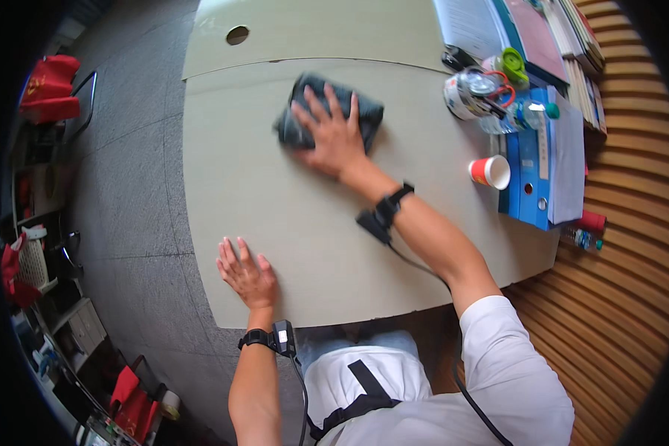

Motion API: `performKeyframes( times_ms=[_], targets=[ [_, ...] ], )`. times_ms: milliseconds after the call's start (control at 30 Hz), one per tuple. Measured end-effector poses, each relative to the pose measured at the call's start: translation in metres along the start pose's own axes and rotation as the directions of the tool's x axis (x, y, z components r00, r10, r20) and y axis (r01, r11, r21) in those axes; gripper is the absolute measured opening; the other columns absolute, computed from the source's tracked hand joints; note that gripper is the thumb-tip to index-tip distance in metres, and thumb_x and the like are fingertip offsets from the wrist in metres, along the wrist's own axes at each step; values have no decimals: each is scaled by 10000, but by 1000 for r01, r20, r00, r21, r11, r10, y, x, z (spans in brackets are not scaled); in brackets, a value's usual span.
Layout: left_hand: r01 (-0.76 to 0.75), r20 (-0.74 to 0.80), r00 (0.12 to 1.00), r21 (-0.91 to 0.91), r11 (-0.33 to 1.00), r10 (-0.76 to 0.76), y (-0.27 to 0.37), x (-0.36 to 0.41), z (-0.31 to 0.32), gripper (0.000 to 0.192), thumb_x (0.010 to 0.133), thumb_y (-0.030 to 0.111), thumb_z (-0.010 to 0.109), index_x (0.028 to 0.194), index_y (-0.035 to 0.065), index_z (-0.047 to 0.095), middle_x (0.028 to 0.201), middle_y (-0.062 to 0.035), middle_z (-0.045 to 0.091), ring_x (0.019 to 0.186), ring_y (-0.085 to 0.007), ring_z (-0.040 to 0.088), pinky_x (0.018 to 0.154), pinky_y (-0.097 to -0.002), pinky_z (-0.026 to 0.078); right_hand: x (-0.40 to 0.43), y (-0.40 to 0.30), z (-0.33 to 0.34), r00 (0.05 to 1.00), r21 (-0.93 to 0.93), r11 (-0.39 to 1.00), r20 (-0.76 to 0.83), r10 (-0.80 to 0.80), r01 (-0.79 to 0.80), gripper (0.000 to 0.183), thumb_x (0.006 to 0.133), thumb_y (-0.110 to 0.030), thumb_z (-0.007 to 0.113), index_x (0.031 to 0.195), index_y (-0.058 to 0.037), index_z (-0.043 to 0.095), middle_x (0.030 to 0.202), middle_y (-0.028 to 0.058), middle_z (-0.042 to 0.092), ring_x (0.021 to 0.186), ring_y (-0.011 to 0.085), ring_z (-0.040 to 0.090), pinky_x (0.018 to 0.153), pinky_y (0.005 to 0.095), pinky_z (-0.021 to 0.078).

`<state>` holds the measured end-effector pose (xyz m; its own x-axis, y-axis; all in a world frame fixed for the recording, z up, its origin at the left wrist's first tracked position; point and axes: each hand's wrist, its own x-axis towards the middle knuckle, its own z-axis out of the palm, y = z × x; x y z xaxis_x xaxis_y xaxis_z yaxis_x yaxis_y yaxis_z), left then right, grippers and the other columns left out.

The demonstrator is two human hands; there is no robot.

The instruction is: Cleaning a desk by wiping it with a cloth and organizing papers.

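Flat on a dark grey cloth [371, 113] lies my right hand [334, 131], its fingers spread and the thumb along the cloth's lower left edge. The folded, rumpled cloth rests on the pale desktop [240, 184], towards its far half, and looks slightly blurred. My left hand [250, 281] is palm down near the desk's front left corner, empty, its fingers a little apart. Each wrist wears a black strap with a small cabled device.
Along the right side stand a pen holder [460, 99], a clear plastic bottle [527, 115], a red-and-white paper cup [480, 171] and blue binders [527, 192]. Papers [471, 28] lie beyond them. The far panel has a round hole [237, 35]. Red-covered chairs [50, 89] stand left.
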<state>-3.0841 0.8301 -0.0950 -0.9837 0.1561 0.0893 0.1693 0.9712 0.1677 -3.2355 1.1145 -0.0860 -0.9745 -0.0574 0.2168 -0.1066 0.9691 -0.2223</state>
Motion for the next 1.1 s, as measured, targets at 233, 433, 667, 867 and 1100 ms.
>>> performKeyframes(
  times_ms=[233, 433, 667, 867, 1100],
  targets=[
    [-2, -1, 1000, 32, 999, 2, 3, 0, -1, 579, 886, 222, 476, 1437, 110, 339, 1519, -165, 271, 1423, -317, 246, 1164, -501, 169, -315, -63, -100, 904, 147, 987, 427, -9, -60, 991, 557, -502, 782, 1447, -288, 400, 1557, 43, 280, 1456, 328, 165, 1107, 683, 67],
    [-3, 2, 1000, 8, 1000, 3, -1, -3, -3, 594, 870, 214, 492, 1436, 111, 341, 1510, -172, 289, 1422, -324, 250, 1165, -500, 178, -295, -47, -92, 901, -16, 980, 391, 187, -196, 858, 674, -595, 696, 1428, -292, 423, 1572, 66, 235, 1455, 383, 122, 1100, 676, 41],
    [4, 37, 999, -6, 1000, -4, 1, 0, -7, 584, 899, 217, 447, 1455, 101, 307, 1520, -178, 265, 1433, -320, 224, 1169, -505, 140, -18, 96, -38, 943, -138, 934, 15, 334, -329, 898, 729, -562, 682, 1483, -234, 321, 1593, 76, 156, 1463, 377, 55, 1095, 675, 5],
    [-18, 34, 999, 12, 1000, 17, 4, -6, -2, 580, 886, 217, 464, 1441, 101, 340, 1517, -166, 275, 1431, -317, 233, 1162, -514, 163, 50, 122, -11, 862, -181, 842, -99, 498, -508, 861, 808, -647, 526, 1515, -234, 263, 1612, 62, 91, 1472, 361, -27, 1097, 669, -56],
    [-20, -6, 1000, 86, 996, 21, -1, -9, 10, 544, 949, 282, 400, 1456, 93, 343, 1544, -136, 249, 1435, -303, 219, 1170, -502, 129, -107, 51, -57, 955, -38, 959, 84, 283, -281, 897, 739, -607, 639, 1483, -222, 320, 1590, 97, 158, 1466, 375, 40, 1107, 679, -11]
  ],
)
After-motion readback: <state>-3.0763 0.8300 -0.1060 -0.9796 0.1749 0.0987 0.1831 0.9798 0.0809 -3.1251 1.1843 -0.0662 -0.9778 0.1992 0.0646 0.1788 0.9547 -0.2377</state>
